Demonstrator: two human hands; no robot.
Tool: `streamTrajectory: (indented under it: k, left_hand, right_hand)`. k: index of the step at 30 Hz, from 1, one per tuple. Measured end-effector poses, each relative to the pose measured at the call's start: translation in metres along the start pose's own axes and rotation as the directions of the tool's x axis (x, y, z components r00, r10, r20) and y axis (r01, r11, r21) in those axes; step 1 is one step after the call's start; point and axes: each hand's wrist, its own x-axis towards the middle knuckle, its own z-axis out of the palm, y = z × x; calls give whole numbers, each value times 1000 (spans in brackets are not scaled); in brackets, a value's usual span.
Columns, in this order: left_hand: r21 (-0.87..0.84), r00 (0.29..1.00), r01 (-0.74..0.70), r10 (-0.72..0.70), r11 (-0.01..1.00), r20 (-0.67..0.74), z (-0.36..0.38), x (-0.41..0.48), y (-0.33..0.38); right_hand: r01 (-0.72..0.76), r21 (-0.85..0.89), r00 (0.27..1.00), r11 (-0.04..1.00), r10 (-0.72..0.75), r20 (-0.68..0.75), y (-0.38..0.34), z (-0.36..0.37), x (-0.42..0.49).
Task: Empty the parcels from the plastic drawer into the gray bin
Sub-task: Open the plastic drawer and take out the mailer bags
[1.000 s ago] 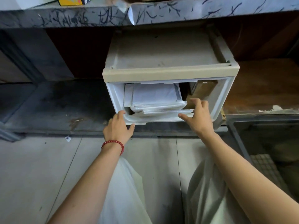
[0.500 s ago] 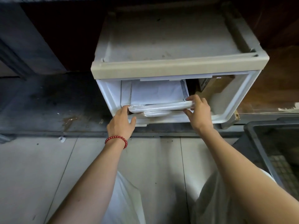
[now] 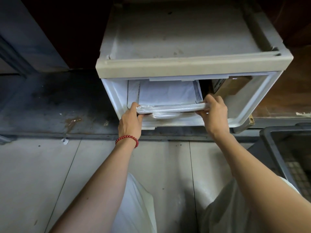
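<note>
The left hand and right hand pinch opposite ends of a flat white plastic-wrapped parcel inside the translucent white plastic drawer, probably to lift it level over the front lip. The dark gray plastic bin stands lower right.

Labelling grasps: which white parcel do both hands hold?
The top flat parcel: left hand grips its left end, right hand its right. A second parcel lies beneath, a third parcel leans behind.

Left hand and right hand far forward, fingers curled round opposite ends of 1 parcel; thumbs underneath
</note>
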Motion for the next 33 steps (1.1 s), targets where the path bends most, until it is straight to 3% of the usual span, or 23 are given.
streamTrajectory:
  k: [5,14,18,31,33]
  left_hand:
    - [-87,998,-38,34,996,-52,-6,-3,3]
    - [-42,996,-77,75,996,-51,-17,-9,11]
    - [-52,992,-85,80,995,-98,-25,-9,16]
    - [-90,967,-193,174,977,-184,-53,-40,29]
    - [-102,960,-220,197,970,-197,-60,-46,31]
  right_hand:
    - [16,32,997,999,-14,-79,-4,-5,-1]
    - [-43,96,998,994,47,-46,-4,-10,-1]
    - [21,3,998,1000,-21,-55,-5,-12,-4]
    - [-24,265,995,964,49,-89,-23,-46,-32]
    - [12,244,995,970,13,-99,-23,-53,-37]
